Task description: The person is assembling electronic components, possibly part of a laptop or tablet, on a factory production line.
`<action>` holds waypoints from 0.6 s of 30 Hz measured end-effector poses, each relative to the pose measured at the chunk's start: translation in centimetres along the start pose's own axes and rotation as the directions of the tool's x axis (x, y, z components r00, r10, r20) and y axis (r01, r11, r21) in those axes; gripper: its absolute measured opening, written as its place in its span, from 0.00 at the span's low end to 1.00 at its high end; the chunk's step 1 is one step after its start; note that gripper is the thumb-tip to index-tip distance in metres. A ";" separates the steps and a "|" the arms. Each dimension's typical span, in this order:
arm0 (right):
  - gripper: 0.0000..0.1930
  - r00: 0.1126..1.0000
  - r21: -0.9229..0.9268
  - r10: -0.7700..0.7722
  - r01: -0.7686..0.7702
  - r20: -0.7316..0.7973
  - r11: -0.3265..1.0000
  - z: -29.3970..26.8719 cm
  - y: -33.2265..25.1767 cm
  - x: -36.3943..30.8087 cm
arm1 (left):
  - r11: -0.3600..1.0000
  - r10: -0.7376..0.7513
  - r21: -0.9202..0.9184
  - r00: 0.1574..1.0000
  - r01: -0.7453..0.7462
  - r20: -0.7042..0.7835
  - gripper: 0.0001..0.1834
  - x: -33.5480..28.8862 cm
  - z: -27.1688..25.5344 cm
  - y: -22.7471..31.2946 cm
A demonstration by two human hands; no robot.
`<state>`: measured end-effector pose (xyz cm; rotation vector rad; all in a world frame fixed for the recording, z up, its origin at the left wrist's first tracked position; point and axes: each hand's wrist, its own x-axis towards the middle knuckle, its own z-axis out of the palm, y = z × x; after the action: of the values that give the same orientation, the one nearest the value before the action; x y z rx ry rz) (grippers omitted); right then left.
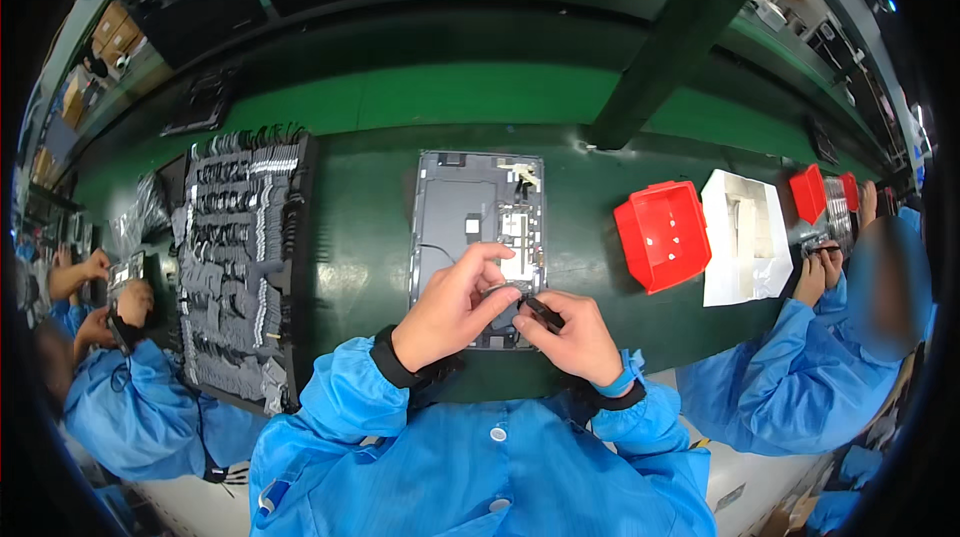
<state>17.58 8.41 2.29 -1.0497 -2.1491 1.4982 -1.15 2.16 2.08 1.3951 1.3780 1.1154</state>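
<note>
A flat grey device housing (455,202), its inside facing up with a circuit board (515,237) along the right, lies on the green bench in front of me. My left hand (455,302) reaches over its lower half, thumb and fingertips close together at the lower part of the board; what is between them, if anything, is hidden. Beside it my right hand (577,337) grips a short black tool (543,313) between thumb and fingers, its inner end near my left fingertips. The tool's exact kind does not show. A thin black cable (430,249) curves over the housing's left side.
At left stands a black tray (300,267) packed with rows of dark grey parts. To the right are a red bin (660,237) with a few small white pieces and a white paper-lined box (745,237). Co-workers in blue sleeves (140,407) work on both sides. A green post (690,37) rises behind.
</note>
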 end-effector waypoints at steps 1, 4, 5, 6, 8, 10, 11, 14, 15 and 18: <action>0.10 0.998 0.089 0.018 -0.013 -0.057 0.996 0.3 0.1 0.0 | 0.988 -0.072 -0.136 0.997 0.069 -0.018 0.19 0.4 0.2 -0.2; 0.09 0.989 0.192 0.026 0.003 -0.148 0.981 0.5 0.9 0.6 | 0.925 -0.096 -0.363 0.994 0.111 0.059 0.20 1.4 -0.1 -1.3; 0.08 0.984 0.202 0.009 0.028 -0.178 0.979 0.5 1.1 0.9 | 0.907 -0.162 -0.381 0.983 0.181 0.082 0.20 1.7 -0.5 -1.5; 0.08 0.984 0.203 0.015 0.022 -0.180 0.979 0.4 1.2 1.2 | 0.905 -0.163 -0.383 0.983 0.184 0.087 0.20 2.1 -1.2 -1.5; 0.08 0.935 0.234 0.040 0.047 -0.353 0.971 -0.3 1.4 2.2 | 0.964 -0.170 -0.209 0.985 0.165 -0.007 0.19 3.7 -2.7 -1.4; 0.07 0.867 -0.016 -0.097 0.103 -0.489 0.995 -1.7 1.8 3.5 | 0.977 -0.114 -0.190 0.992 0.101 -0.059 0.19 5.7 -4.5 -1.5; 0.07 0.857 -0.059 -0.125 0.110 -0.500 0.992 -2.2 1.8 4.4 | 0.977 -0.093 -0.199 0.994 0.079 -0.060 0.19 6.9 -5.2 -1.5; 0.07 0.845 -0.220 -0.198 0.098 -0.497 0.971 -2.9 1.0 6.7 | 0.991 -0.106 -0.090 0.992 0.100 -0.071 0.18 10.4 -6.3 -1.4; 0.07 0.862 -0.252 -0.197 0.084 -0.467 0.964 -2.8 1.2 7.4 | 0.990 -0.111 -0.094 0.991 0.104 -0.069 0.18 11.3 -6.3 -1.5; 0.07 0.907 -0.309 -0.136 0.007 -0.399 0.951 -1.7 1.7 8.8 | 0.994 -0.105 -0.022 0.992 0.104 -0.075 0.17 13.2 -5.5 -2.5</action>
<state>13.30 16.13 0.15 -1.2403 -2.1072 0.8258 -7.16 15.38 1.33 1.2642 1.4747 1.1194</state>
